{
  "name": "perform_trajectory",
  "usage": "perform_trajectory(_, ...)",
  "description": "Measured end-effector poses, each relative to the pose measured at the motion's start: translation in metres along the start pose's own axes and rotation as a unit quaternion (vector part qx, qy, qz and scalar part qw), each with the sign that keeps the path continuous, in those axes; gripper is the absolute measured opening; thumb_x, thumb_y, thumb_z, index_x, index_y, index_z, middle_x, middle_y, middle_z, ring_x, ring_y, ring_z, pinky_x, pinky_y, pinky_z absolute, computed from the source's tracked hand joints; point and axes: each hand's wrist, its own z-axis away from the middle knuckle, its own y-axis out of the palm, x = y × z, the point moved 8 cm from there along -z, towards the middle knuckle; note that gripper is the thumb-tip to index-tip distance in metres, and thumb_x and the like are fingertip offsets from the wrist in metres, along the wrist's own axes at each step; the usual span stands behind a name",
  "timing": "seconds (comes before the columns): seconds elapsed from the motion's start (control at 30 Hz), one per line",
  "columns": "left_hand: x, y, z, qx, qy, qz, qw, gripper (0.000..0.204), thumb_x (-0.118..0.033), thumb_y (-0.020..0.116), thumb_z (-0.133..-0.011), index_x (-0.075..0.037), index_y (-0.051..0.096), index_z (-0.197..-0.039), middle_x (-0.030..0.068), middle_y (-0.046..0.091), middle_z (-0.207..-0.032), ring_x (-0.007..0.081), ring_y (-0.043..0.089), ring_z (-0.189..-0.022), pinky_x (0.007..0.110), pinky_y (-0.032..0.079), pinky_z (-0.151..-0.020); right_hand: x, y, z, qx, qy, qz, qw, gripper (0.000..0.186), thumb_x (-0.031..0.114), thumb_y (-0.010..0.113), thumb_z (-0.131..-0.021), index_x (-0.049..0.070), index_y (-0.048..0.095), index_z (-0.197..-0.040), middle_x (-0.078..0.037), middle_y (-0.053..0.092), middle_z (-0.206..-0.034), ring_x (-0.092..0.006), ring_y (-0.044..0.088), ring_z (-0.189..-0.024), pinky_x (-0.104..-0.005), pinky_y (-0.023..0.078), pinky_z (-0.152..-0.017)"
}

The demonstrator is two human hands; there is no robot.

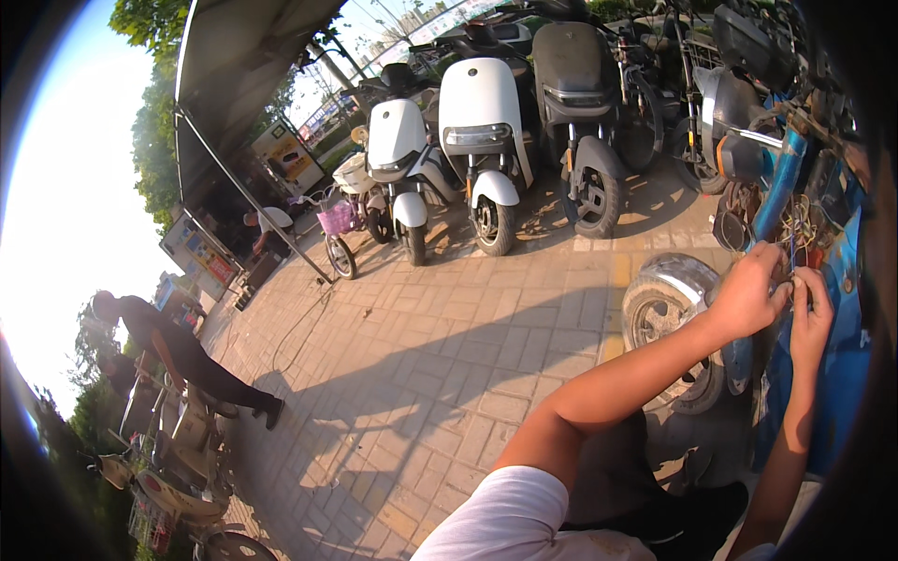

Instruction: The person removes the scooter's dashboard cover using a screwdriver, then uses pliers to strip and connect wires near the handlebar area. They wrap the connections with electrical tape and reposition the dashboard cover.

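At the right, my left hand [751,292] and my right hand [812,316] meet at the front of a blue vehicle [847,280]. Both are closed in a pinch, fingertips nearly touching. A thin wire [793,251] runs down to the fingertips; its end is hidden by them. Just above my hands spreads a tangle of loose coloured wires [812,224], beside a slanting blue tube [779,192]. Below my left forearm stands the vehicle's dusty front wheel [652,318] under a silver mudguard [681,273].
White scooters [479,103] and a grey scooter [578,79] stand in a row at the back. A person in dark clothes [178,341] bends over a parked scooter [173,458] at the left. Another person [271,224] is under the canopy [243,65]. A cable [297,327] lies across the paving.
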Motion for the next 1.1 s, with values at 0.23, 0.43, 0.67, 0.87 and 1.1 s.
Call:
perform_trajectory(0.23, -0.033, 0.007, -0.003, 0.049, 0.266, -0.235, 0.934, 0.017, -0.01, 0.061, -0.066, 0.0, 0.056, -0.079, 0.0114, 0.05, -0.078, 0.0296, 0.054, -0.076, 0.04, 0.048, -0.062, -0.015, -0.002, 0.0, 0.007, 0.023, -0.025, 0.999, 0.016, 0.004, 0.053, -0.097, -0.006, 0.059, -0.108, -0.011, 0.062, -0.109, -0.0179, 0.056, -0.102, -0.0292, 0.043, -0.092)
perform_trajectory(0.43, 0.015, 0.016, -0.009, -0.018, -0.07, 0.0, 0.997, 0.011, -0.007, 0.061, -0.076, 0.001, 0.054, -0.072, 0.0106, 0.048, -0.063, 0.0276, 0.05, -0.058, 0.038, 0.045, -0.056, 0.011, 0.004, 0.001, -0.017, -0.048, 0.039, 0.998, 0.013, 0.001, 0.052, -0.095, -0.005, 0.059, -0.106, -0.014, 0.061, -0.1, -0.0235, 0.059, -0.093, -0.0314, 0.046, -0.083)
perform_trajectory(0.67, 0.052, 0.034, 0.013, 0.032, -0.35, 0.315, 0.882, 0.008, -0.006, 0.059, -0.084, 0.0, 0.056, -0.08, 0.0034, 0.048, -0.062, 0.0174, 0.05, -0.054, 0.03, 0.042, -0.052, 0.013, 0.006, 0.001, -0.022, -0.021, 0.026, 0.999, 0.013, 0.003, 0.053, -0.096, -0.004, 0.059, -0.104, -0.012, 0.062, -0.097, -0.0218, 0.059, -0.09, -0.0312, 0.047, -0.081)
perform_trajectory(0.87, -0.024, 0.012, 0.002, 0.051, 0.175, -0.167, 0.969, 0.022, -0.002, 0.066, -0.072, -0.002, 0.058, -0.092, 0.0126, 0.055, -0.083, 0.0345, 0.059, -0.072, 0.043, 0.051, -0.062, 0.016, 0.003, 0.003, -0.049, 0.068, -0.071, 0.994, 0.012, 0.002, 0.056, -0.094, -0.004, 0.06, -0.104, -0.008, 0.063, -0.095, -0.0128, 0.057, -0.087, -0.0268, 0.047, -0.077)
perform_trajectory(1.1, 0.023, 0.024, 0.005, 0.034, -0.114, -0.049, 0.992, 0.012, -0.011, 0.064, -0.092, 0.0, 0.06, -0.091, 0.0064, 0.064, -0.077, 0.017, 0.061, -0.06, 0.03, 0.05, -0.056, 0.035, 0.003, 0.0, -0.061, 0.085, -0.111, 0.988, 0.01, 0.004, 0.06, -0.093, -0.001, 0.062, -0.102, -0.004, 0.064, -0.083, -0.0062, 0.054, -0.066, -0.0227, 0.046, -0.058)
